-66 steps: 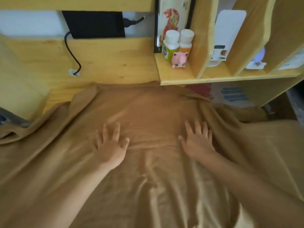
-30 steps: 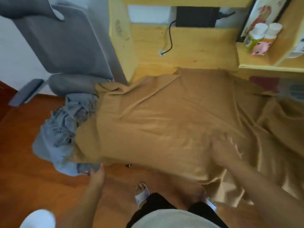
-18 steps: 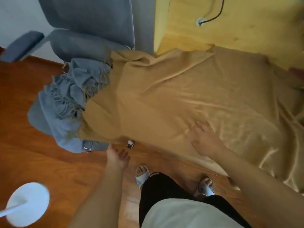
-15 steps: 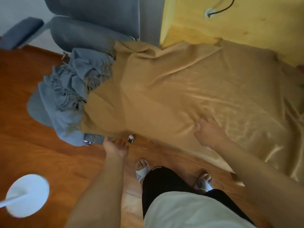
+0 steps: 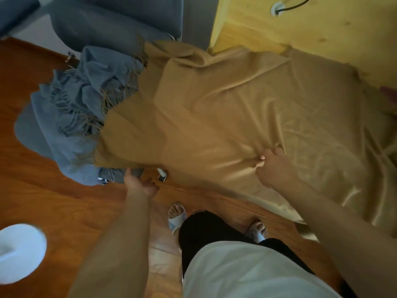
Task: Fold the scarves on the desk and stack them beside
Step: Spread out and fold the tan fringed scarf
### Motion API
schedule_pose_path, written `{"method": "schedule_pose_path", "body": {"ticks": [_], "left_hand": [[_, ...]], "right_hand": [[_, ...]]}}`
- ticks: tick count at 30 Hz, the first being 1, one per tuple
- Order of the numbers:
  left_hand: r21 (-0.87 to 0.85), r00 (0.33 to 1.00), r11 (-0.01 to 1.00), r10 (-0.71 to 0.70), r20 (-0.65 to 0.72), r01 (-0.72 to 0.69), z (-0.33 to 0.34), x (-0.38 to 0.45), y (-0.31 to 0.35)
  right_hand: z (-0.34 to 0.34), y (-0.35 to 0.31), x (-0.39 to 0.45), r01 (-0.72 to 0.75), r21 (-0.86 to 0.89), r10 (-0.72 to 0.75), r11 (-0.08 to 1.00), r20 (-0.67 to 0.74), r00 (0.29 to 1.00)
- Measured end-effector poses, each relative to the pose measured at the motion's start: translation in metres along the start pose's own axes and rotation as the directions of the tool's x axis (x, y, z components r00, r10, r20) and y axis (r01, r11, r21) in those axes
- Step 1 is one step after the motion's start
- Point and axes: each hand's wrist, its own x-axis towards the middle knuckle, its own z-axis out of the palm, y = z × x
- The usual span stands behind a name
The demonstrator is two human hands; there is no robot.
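two scarves show, no writing legible: one tan scarf (image 5: 225, 117) spread over the desk (image 5: 300, 33), pinched by the right hand (image 5: 275, 166), one grey-blue scarf (image 5: 73, 117) beside it; the left hand (image 5: 139, 183) reaches open-fingered beneath the tan edge.

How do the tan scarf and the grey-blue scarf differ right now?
The smooth tan scarf lies spread wide over the desk; the fringed grey-blue scarf sits bunched in a heap at its left end. The right hand pinches the tan one; the left hand reaches under its edge. Both hang over the desk edge.
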Motion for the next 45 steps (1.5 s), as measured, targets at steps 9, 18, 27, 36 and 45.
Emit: {"method": "schedule_pose_path", "body": {"ticks": [9, 18, 27, 36, 45], "left_hand": [[-0.182, 0.98, 0.974, 0.158, 0.119, -0.135, 0.008, -0.035, 0.003], [-0.184, 0.835, 0.859, 0.509, 0.207, -0.478, 0.084, -0.178, 0.034], [0.406, 0.514, -0.333, -0.376, 0.771, -0.851, 0.17, -0.261, -0.237], [0.375, 0.75, -0.737, -0.263, 0.607, -0.562, 0.127, -0.222, -0.263], [0.18, 0.647, -0.711, -0.465, 0.604, -0.679, 0.131, -0.239, -0.277]], "right_hand": [[-0.004, -0.001, -0.006, -0.012, 0.032, 0.012, 0.999, 0.021, 1.0], [-0.036, 0.01, -0.013, 0.038, 0.267, -0.12, 0.963, 0.298, 0.947], [-0.069, 0.131, -0.07, -0.211, 0.898, -0.285, -0.385, 0.101, 0.953], [-0.028, 0.199, -0.062, -0.312, 0.745, 0.11, -0.589, 0.456, 0.883], [-0.052, 0.181, -0.054, -0.391, 0.78, 0.016, -0.488, 0.456, 0.89]]}}
